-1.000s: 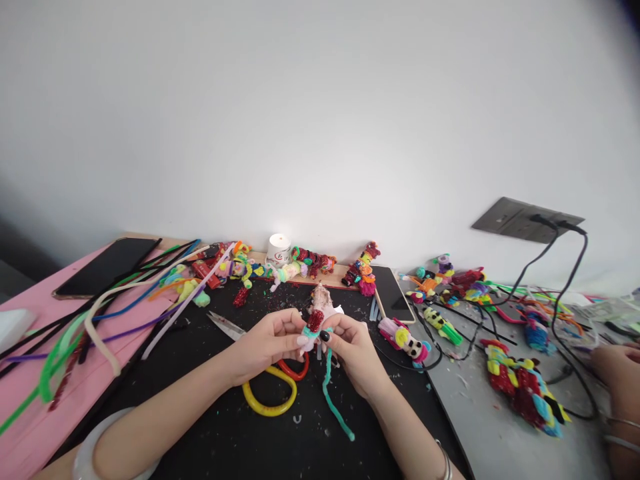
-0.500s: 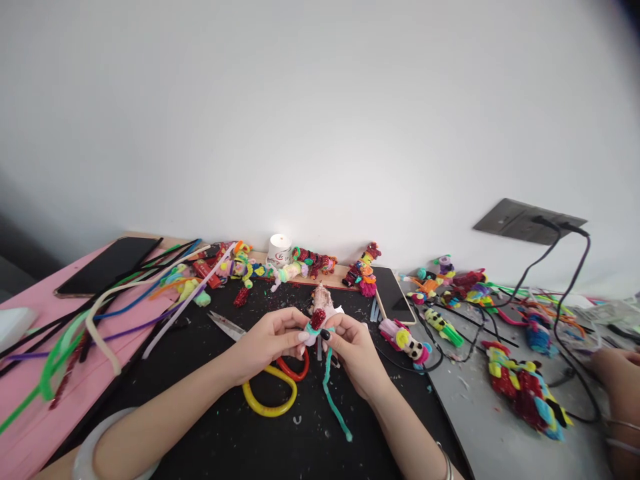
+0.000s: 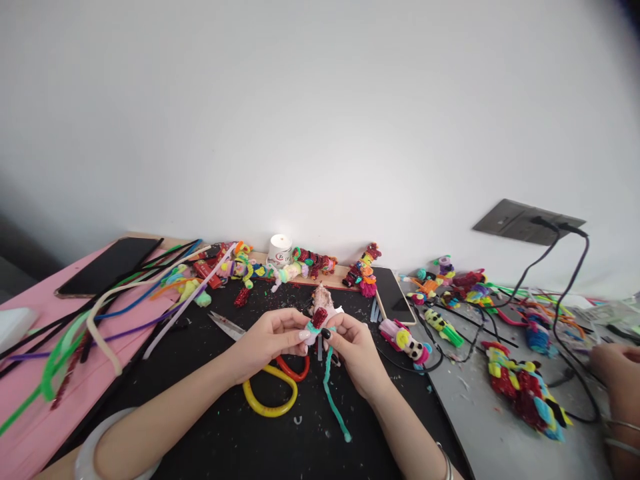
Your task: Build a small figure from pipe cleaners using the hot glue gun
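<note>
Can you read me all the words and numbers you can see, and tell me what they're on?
I can't read any for sure.
White cup: there is printing on its side, but it's too small and blurry to read.
Left phone and right phone: dark screens, no words I can see.
Wall socket plate: nothing I can read.
Fuzzy pink and red piece: no writing I can see.

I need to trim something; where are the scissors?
In the head view, the scissors lie on the black mat, left of centre, partly hidden by the left hand.
</note>
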Demonstrator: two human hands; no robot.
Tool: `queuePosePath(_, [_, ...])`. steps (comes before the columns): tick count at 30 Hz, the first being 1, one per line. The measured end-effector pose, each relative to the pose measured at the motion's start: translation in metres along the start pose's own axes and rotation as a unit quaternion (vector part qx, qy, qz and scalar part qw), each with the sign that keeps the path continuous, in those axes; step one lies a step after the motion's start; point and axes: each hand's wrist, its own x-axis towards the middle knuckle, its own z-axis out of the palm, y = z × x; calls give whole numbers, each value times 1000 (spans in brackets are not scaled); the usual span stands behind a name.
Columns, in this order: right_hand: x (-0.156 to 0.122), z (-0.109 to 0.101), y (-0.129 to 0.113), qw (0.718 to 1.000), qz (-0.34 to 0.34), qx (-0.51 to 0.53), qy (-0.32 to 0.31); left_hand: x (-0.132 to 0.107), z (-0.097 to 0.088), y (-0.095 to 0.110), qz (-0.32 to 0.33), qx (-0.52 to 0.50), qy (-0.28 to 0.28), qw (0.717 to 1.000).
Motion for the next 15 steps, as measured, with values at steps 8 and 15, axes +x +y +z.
queuePosePath(8, [0, 0, -1, 999, -13, -38, 11, 2, -4, -6, 12, 23, 17, 1000])
queuePosePath(15, [0, 0, 0, 997, -27, -65, 17, 5, -6, -10, 43, 46, 11, 998])
